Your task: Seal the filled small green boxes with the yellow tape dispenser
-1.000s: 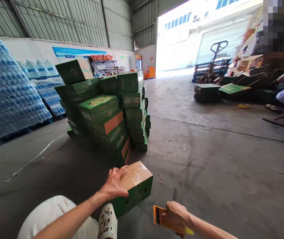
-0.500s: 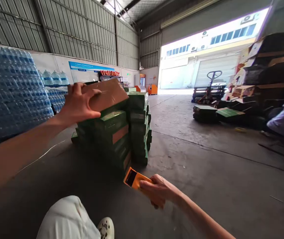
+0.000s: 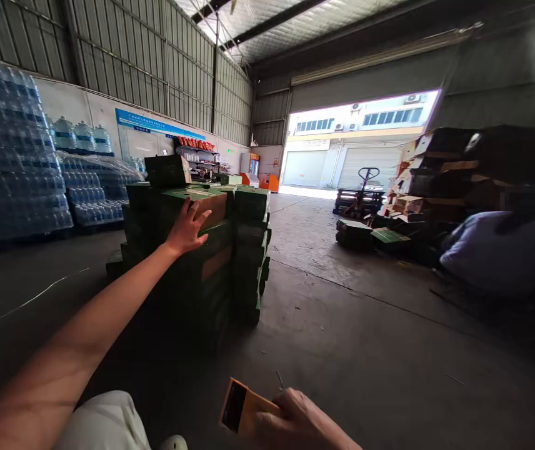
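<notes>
My left hand (image 3: 187, 227) is stretched out with spread fingers, resting against a green carton with a brown taped face (image 3: 209, 205) that lies on top of the stack of green cartons (image 3: 192, 262). My right hand (image 3: 295, 422) is low at the bottom edge, closed around an orange flat tool (image 3: 239, 409). My knee in light trousers (image 3: 103, 422) shows at the bottom left.
Wrapped pallets of water bottles (image 3: 12, 156) line the left wall. A person in a light shirt (image 3: 492, 253) sits at the right among dark cartons (image 3: 436, 181). A pallet jack (image 3: 364, 190) stands by the open doorway. Bare concrete floor (image 3: 365, 350) spreads in front.
The carton was lifted from the floor by my foot up onto the stack. My left hand now rests open against it. My right hand with the orange tool has dropped lower.
</notes>
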`<action>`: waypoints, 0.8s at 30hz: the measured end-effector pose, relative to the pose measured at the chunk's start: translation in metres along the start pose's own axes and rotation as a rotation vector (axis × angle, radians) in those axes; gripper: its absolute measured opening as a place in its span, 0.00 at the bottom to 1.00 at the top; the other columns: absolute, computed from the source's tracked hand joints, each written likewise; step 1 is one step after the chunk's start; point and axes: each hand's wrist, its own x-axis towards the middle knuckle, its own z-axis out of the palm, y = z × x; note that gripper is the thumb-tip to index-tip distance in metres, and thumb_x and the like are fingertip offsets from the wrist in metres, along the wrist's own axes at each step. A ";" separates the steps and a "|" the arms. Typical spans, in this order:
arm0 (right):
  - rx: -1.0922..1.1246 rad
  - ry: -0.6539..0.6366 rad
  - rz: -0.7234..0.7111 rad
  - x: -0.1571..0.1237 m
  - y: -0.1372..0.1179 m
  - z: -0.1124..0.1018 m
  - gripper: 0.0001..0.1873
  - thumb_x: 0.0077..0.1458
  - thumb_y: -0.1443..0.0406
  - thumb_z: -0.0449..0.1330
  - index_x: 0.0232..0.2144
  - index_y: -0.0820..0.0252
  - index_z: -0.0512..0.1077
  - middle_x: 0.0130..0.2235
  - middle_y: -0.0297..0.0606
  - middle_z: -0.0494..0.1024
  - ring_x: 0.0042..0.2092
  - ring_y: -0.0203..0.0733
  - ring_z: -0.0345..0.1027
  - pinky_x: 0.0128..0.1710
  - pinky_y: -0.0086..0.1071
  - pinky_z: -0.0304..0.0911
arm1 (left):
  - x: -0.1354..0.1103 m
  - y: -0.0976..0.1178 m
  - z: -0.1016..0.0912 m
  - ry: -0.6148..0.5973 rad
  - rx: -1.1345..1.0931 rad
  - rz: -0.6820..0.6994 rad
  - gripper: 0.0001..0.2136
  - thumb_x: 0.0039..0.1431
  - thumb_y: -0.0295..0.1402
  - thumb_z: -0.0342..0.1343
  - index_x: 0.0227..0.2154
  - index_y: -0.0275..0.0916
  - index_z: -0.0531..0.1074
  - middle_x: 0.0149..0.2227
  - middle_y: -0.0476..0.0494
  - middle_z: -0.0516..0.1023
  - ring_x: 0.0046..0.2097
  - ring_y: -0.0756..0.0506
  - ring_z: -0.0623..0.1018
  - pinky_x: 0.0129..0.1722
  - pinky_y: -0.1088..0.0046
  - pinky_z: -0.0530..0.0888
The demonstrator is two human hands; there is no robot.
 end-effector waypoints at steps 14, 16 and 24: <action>0.378 0.139 0.075 -0.020 0.031 -0.030 0.29 0.65 0.42 0.54 0.30 0.61 0.75 0.25 0.36 0.77 0.25 0.36 0.70 0.23 0.24 0.59 | -0.293 0.159 0.055 -0.939 -0.984 -0.221 0.25 0.58 0.54 0.62 0.53 0.46 0.81 0.57 0.39 0.81 0.60 0.32 0.78 0.64 0.51 0.71; 0.353 0.263 0.058 -0.019 0.038 -0.024 0.29 0.66 0.42 0.54 0.34 0.61 0.76 0.28 0.36 0.78 0.29 0.37 0.72 0.25 0.24 0.59 | -0.297 0.184 0.059 -1.084 -1.240 -0.373 0.31 0.56 0.59 0.62 0.56 0.47 0.79 0.58 0.40 0.81 0.62 0.30 0.77 0.64 0.49 0.72; -0.208 0.364 -0.042 0.003 0.031 0.045 0.24 0.63 0.45 0.61 0.48 0.58 0.71 0.44 0.39 0.82 0.41 0.45 0.76 0.37 0.31 0.67 | -0.263 0.250 0.051 -1.059 -1.582 -0.810 0.15 0.64 0.52 0.55 0.41 0.53 0.83 0.46 0.53 0.86 0.56 0.37 0.82 0.50 0.58 0.83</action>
